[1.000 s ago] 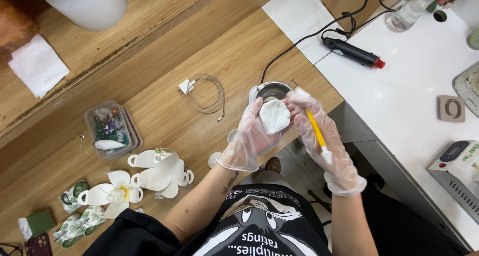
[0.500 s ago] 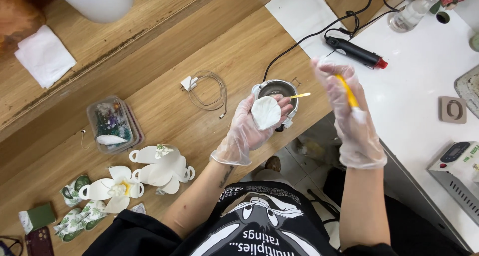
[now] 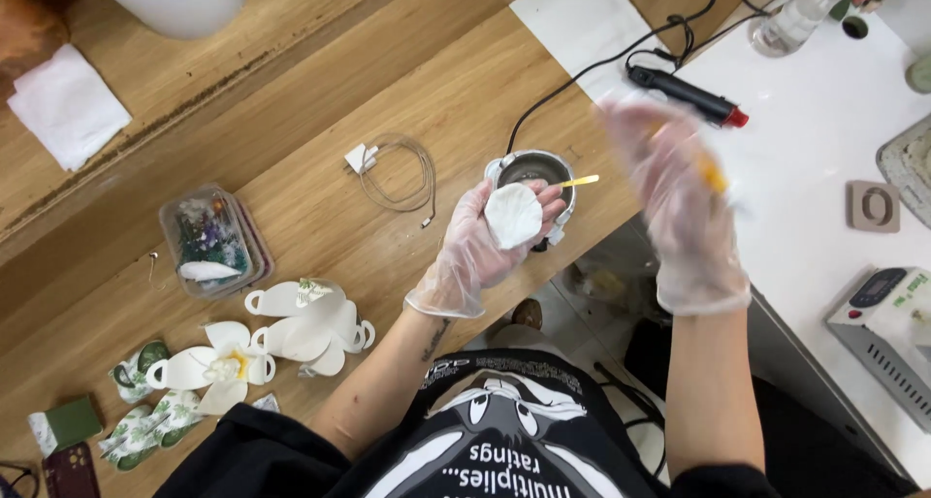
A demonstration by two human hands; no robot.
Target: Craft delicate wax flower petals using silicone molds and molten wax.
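Your left hand point(image 3: 480, 251) cups the white shell point(image 3: 513, 215) w/ curled fingers, right over the metal pot point(image 3: 531, 168). Right hand point(image 3: 679, 202), blurred, has swung off the shell toward the white table point(image 3: 824, 120), gripping a yellow stick point(image 3: 711, 173) — the shell's uncovered now.

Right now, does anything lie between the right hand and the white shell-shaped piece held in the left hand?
Nothing visible: only open air separates the blurred right hand from the white shell piece in the left hand.
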